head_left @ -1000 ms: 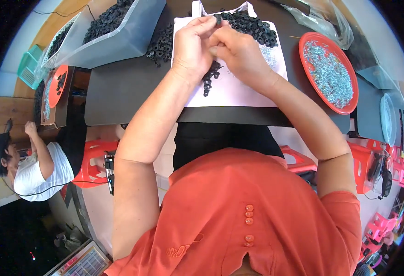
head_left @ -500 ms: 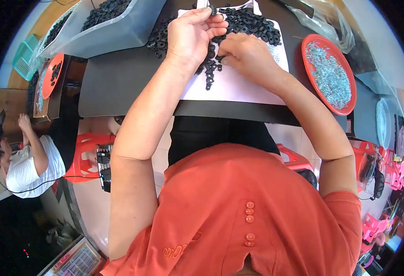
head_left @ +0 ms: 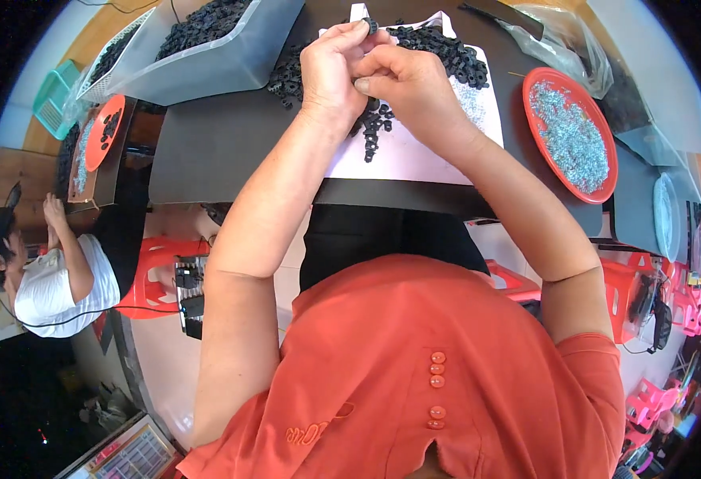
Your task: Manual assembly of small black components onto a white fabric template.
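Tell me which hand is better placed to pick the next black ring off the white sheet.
Probably the right hand: it sits directly over the loose black rings on the white sheet, while the left hand already pinches a ring.

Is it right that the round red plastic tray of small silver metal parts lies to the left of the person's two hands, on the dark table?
Not quite. In the head view the round red plastic tray of small silver metal parts lies to the right of the left hand and the right hand, on the dark table.
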Motion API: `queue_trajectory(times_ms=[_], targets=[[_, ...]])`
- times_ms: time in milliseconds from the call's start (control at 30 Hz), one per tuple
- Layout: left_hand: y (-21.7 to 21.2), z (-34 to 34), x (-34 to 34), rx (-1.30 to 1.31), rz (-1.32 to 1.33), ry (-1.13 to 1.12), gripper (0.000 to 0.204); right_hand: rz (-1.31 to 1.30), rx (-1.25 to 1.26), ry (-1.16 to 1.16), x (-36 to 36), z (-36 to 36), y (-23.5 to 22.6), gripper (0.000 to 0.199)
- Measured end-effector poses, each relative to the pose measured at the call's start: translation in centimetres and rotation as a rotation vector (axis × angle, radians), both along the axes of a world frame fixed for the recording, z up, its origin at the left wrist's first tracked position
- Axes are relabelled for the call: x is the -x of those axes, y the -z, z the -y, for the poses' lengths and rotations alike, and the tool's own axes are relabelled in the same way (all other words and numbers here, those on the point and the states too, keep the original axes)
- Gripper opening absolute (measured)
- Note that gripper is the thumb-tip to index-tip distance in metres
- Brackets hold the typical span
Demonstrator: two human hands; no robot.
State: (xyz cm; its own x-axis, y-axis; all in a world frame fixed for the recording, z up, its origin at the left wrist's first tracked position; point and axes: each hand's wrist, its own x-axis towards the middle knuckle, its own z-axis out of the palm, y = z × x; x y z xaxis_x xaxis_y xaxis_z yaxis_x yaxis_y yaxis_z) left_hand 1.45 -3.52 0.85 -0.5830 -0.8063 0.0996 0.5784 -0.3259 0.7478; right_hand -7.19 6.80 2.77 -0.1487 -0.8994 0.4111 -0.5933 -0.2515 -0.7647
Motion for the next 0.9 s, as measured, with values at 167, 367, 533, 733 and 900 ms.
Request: queue_trajectory(times_ms=[167,367,533,733,900], targets=[[-0.5,-0.6,-0.3,-0.014,-0.009,-0.014,0.016,-0.13,0.27,0.068,-1.2,-0.2,0.8,0.012],[-0.7,-1.5,0.2,0.1,0.066,-0.168,0.01,-0.113,0.398,0.044,1.7,-0.4,0.0,0.009],[-1.2,-2.4,0.2,0.289,0.249,-0.098,0.014,0.251,0.136,0.058,5.2,-0.9,-1.9,0.016],[-1.0,-2.9,0.6,0.384,0.353,-0.063,0.014,0.334,-0.029,-0.019,6.7,-1.0,-1.6,0.017],[-0.8,-2.7,0.4,0.398,0.351,0.001,0.014,0.394,-0.054,-0.092,7.5,-1.1,-1.1,0.017]])
